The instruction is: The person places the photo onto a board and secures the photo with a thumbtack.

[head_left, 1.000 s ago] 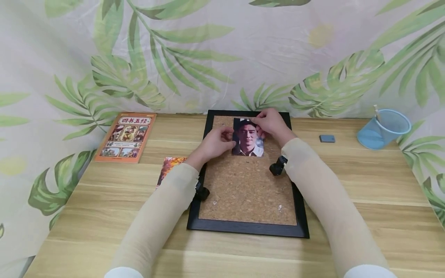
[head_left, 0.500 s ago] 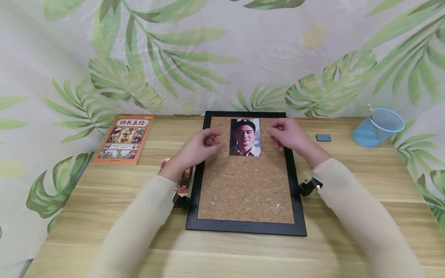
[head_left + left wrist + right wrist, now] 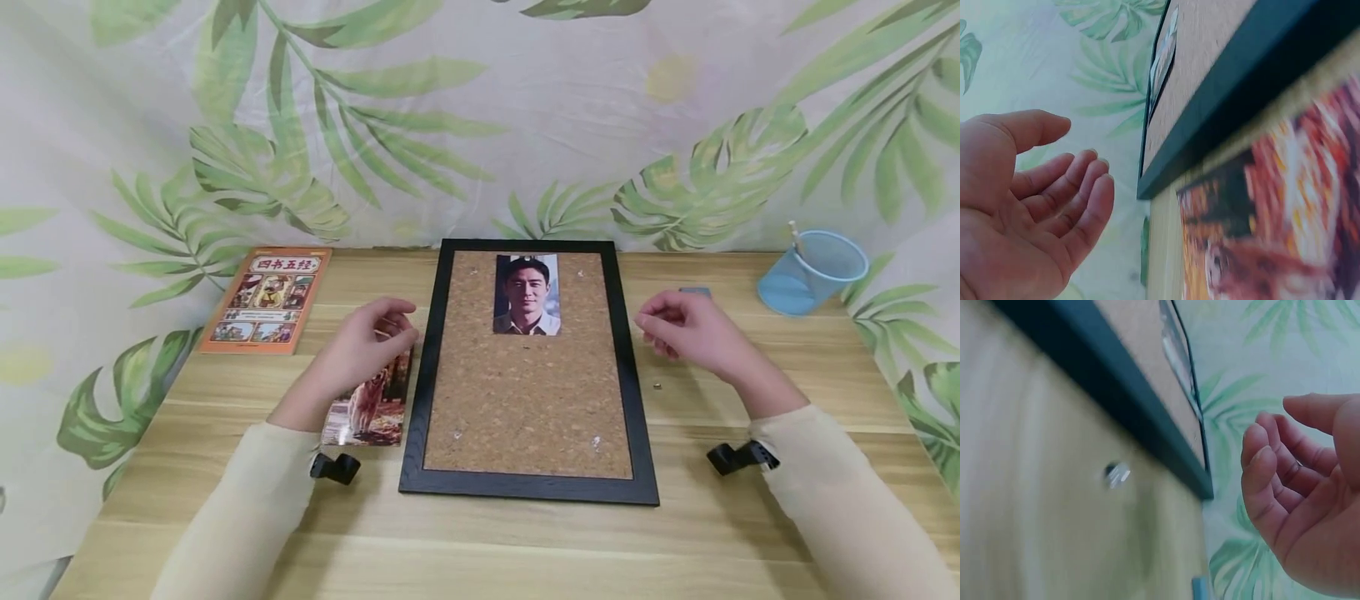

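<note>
A black-framed corkboard (image 3: 530, 400) lies on the table between my hands. A portrait photo (image 3: 527, 300) is on its upper part, with a small clear dot at its top edge. My left hand (image 3: 360, 342) is off the board's left side, above a photo of a dog (image 3: 365, 408), and holds nothing. In the left wrist view its fingers bend loosely and the thumb stands apart. My right hand (image 3: 693, 329) is off the board's right side, also with loosely bent fingers and nothing in them. A tiny clear pushpin (image 3: 1118, 475) lies on the table near it.
An orange comic-style book (image 3: 266, 300) lies at the back left. At the back right stands a blue mesh cup (image 3: 806, 275) with a stick in it. A small blue block (image 3: 695, 292) is partly hidden behind my right hand. Leaf-patterned cloth hangs behind the table.
Both hands have let go of the portrait photo and moved apart, outward and toward me, to either side of the corkboard. The photo stays on the board; more of the dog photo shows.
</note>
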Action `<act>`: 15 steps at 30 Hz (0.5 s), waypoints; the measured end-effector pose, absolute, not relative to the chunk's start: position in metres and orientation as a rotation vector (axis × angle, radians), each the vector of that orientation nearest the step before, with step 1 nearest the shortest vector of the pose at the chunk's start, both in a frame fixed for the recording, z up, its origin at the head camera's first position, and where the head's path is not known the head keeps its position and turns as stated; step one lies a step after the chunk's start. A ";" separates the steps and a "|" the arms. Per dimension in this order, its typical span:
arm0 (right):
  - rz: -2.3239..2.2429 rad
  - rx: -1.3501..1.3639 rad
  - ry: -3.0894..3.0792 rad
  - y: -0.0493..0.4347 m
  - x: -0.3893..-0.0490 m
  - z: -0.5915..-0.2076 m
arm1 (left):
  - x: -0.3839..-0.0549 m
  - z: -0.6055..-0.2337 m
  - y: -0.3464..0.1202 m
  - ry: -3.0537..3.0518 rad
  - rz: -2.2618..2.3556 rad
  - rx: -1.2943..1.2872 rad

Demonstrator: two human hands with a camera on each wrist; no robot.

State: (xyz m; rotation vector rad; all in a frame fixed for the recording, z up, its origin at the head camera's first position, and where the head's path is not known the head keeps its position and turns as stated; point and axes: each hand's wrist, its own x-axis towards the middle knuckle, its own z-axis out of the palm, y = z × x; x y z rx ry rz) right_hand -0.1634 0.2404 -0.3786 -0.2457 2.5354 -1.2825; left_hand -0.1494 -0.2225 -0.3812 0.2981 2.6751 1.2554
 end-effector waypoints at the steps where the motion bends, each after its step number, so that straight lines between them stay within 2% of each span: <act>1: -1.268 -0.243 2.541 0.245 -0.160 -0.381 | -0.146 -0.381 -0.227 2.693 1.227 0.278; 8: -1.082 -0.289 2.659 0.267 -0.135 -0.405 | -0.127 -0.389 -0.256 2.835 0.923 0.151; 15: -0.922 -0.349 2.782 0.268 -0.119 -0.425 | -0.112 -0.403 -0.268 2.882 0.571 0.048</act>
